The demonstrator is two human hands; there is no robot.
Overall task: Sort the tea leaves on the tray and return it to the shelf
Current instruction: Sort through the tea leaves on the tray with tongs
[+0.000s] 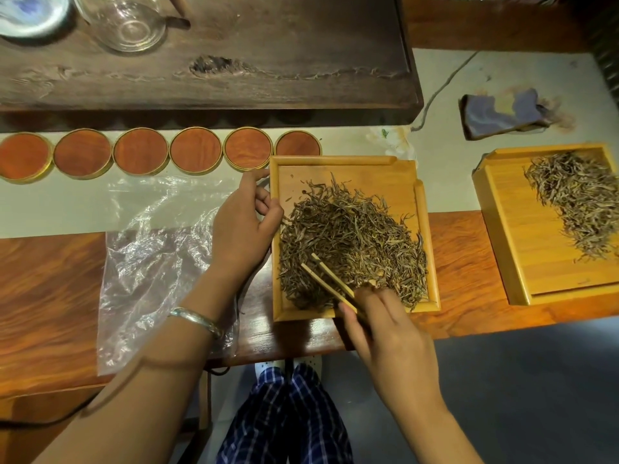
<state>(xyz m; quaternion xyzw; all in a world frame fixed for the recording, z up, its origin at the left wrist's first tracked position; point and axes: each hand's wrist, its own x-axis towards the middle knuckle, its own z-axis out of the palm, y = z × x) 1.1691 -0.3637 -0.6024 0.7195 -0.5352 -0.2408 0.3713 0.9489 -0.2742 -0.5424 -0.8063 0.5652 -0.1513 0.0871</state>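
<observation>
A square bamboo tray point(338, 167) lies at the table's front edge, holding a heap of dry brown tea leaves point(351, 236). My left hand point(243, 226) rests against the tray's left rim, fingers curled on the edge. My right hand point(385, 333) grips bamboo tweezers point(326, 279) at the tray's near side. The tweezer tips are slightly apart and lie on the lower left of the heap. A second bamboo tray point(509, 236) with a smaller heap of tea leaves point(582, 202) sits to the right.
A crumpled clear plastic bag point(150, 262) lies left of the tray. Several round wooden coasters point(140, 150) line up behind it. A dark wooden tea board point(234, 68) at the back carries a glass pitcher point(129, 20). A bluish cloth point(499, 117) lies back right.
</observation>
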